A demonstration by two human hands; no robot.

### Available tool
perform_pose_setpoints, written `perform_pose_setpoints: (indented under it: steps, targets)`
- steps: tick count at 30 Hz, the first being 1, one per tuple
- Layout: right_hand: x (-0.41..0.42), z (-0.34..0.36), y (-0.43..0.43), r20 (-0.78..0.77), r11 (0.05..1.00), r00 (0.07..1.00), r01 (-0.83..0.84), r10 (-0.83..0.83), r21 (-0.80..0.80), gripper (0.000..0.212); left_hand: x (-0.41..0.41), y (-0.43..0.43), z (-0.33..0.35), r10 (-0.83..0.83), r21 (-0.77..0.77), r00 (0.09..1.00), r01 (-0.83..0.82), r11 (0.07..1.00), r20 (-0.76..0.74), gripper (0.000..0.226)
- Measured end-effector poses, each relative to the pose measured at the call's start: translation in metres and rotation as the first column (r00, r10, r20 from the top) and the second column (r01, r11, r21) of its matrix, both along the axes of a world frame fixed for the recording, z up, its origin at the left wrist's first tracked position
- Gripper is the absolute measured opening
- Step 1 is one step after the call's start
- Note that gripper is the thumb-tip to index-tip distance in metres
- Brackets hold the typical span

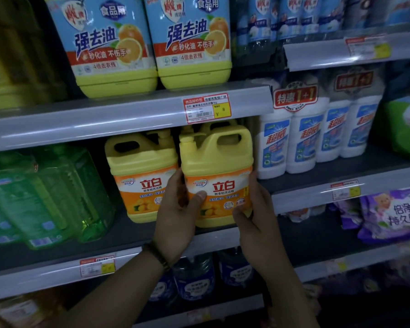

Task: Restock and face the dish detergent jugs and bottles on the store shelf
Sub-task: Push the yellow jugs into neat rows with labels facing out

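1. Yellow plastic makes up the jug (217,166) being handled. It is a squat, square-shouldered body with a moulded loop handle and a small capped spout at its top left.
2. Its glossy label is white above and orange below, with "立白" in red and citrus fruit pictured near the bottom.
3. The jug stands upright at the front edge of the middle shelf (133,235), label facing out. Whether its base rests on the shelf or is slightly lifted cannot be told.
4. The left hand (175,214) grips the jug's left side, thumb laid across the label. A dark beaded bracelet (159,256) circles that wrist.
5. The right hand (256,216) grips the right side, thumb on the lower front corner and fingers wrapped behind.
6. A matching second jug (140,171) stands just beside it on the left, set further back.
7. Above, two large jugs (109,43) with yellow bases carry blue labels reading "强去油" and "食品用", with orange slices.
8. A red-and-white price tag (207,107) on the grey shelf strip shows "8" on yellow.
9. Clear green bottles (57,195) stand on the left. On the right are white bottles (301,138) with a "特惠 1+1" collar.
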State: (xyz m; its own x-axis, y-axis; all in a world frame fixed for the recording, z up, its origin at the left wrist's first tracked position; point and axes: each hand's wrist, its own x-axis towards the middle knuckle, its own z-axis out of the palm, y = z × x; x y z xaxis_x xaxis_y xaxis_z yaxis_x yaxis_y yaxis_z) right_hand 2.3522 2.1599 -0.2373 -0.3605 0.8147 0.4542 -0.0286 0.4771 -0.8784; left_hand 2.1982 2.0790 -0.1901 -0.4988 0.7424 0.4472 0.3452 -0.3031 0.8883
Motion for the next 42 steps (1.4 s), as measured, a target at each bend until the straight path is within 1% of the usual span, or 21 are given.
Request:
perform_pose_setpoints:
  steps: [3, 6, 9, 11, 12, 13, 15, 17, 19, 22, 23, 26, 29, 31, 32, 35, 39, 42]
  targets:
    - [-0.002, 0.004, -0.009, 0.026, 0.999, 0.998, 0.051, -0.052, 0.018, 0.080, 0.001, 0.000, 0.000, 0.009, -0.011, 0.999, -0.009, 1.000, -0.035, 0.054]
    - [-0.005, 0.007, -0.015, 0.037, 0.995, 0.994, 0.103, -0.104, 0.020, 0.079, -0.001, -0.003, 0.003, 0.000, -0.047, 0.998, -0.003, 0.999, -0.060, 0.058]
    - [-0.015, 0.007, -0.030, 0.019, 0.967, 0.970, 0.242, -0.244, 0.078, 0.077, -0.011, -0.012, 0.009, -0.056, -0.103, 0.996, 0.048, 0.993, -0.070, 0.057]
    - [-0.025, 0.010, -0.045, -0.005, 0.928, 0.942, 0.332, -0.336, 0.171, 0.066, -0.021, -0.020, 0.013, 0.004, -0.130, 0.999, -0.011, 0.992, -0.052, 0.047]
    - [-0.031, 0.012, -0.053, 0.011, 0.920, 0.942, 0.325, -0.335, 0.218, 0.059, -0.028, -0.024, 0.014, 0.080, -0.126, 0.996, -0.085, 0.988, -0.043, 0.041]
    - [-0.038, 0.014, -0.061, 0.039, 0.927, 0.954, 0.280, -0.298, 0.249, 0.051, -0.036, -0.029, 0.014, 0.164, -0.112, 0.986, -0.167, 0.980, -0.035, 0.035]
    - [-0.052, 0.017, -0.075, 0.103, 0.959, 0.980, 0.139, -0.168, 0.247, 0.039, -0.055, -0.038, 0.012, 0.308, -0.073, 0.951, -0.308, 0.949, -0.015, 0.031]
    - [-0.067, 0.017, -0.086, 0.146, 0.980, 0.988, 0.017, -0.046, 0.196, 0.038, -0.075, -0.046, 0.008, 0.399, -0.087, 0.917, -0.396, 0.914, 0.011, 0.036]
    - [-0.080, 0.016, -0.093, 0.144, 0.993, 0.989, -0.051, 0.035, 0.109, 0.046, -0.092, -0.053, 0.004, 0.434, -0.154, 0.900, -0.423, 0.893, 0.045, 0.048]
    - [-0.094, 0.014, -0.097, 0.128, 0.993, 0.985, -0.115, 0.112, 0.013, 0.059, -0.109, -0.057, -0.002, 0.386, -0.229, 0.918, -0.358, 0.905, 0.094, 0.084]
    - [-0.098, 0.013, -0.097, 0.125, 0.991, 0.983, -0.133, 0.132, -0.004, 0.062, -0.113, -0.056, -0.004, 0.361, -0.244, 0.928, -0.331, 0.912, 0.092, 0.088]
    - [-0.107, 0.008, -0.096, 0.129, 0.985, 0.977, -0.166, 0.169, -0.040, 0.067, -0.125, -0.049, -0.003, 0.276, -0.259, 0.958, -0.249, 0.933, 0.072, 0.078]
    - [-0.112, 0.005, -0.093, 0.134, 0.986, 0.977, -0.159, 0.165, -0.056, 0.069, -0.138, -0.041, 0.000, 0.202, -0.264, 0.972, -0.164, 0.950, 0.124, 0.072]
    - [-0.114, 0.003, -0.092, 0.135, 0.985, 0.976, -0.165, 0.170, -0.052, 0.070, -0.144, -0.038, -0.001, 0.152, -0.260, 0.981, -0.116, 0.959, 0.124, 0.062]
    - [-0.116, 0.001, -0.091, 0.133, 0.985, 0.976, -0.169, 0.172, -0.036, 0.070, -0.144, -0.039, 0.000, 0.138, -0.267, 0.986, -0.107, 0.958, 0.099, 0.057]
    - [-0.118, -0.003, -0.088, 0.119, 0.984, 0.977, -0.176, 0.176, -0.013, 0.072, -0.140, -0.047, 0.000, 0.147, -0.284, 0.989, -0.136, 0.949, 0.019, 0.050]
    - [-0.118, 0.002, -0.089, 0.129, 0.977, 0.969, -0.207, 0.211, -0.040, 0.071, -0.127, -0.068, 0.001, 0.159, -0.258, 0.987, -0.150, 0.955, 0.013, 0.045]
    - [-0.121, 0.002, -0.096, 0.119, 0.977, 0.970, -0.212, 0.213, -0.022, 0.075, -0.115, -0.079, 0.002, 0.189, -0.228, 0.981, -0.194, 0.954, -0.043, 0.040]
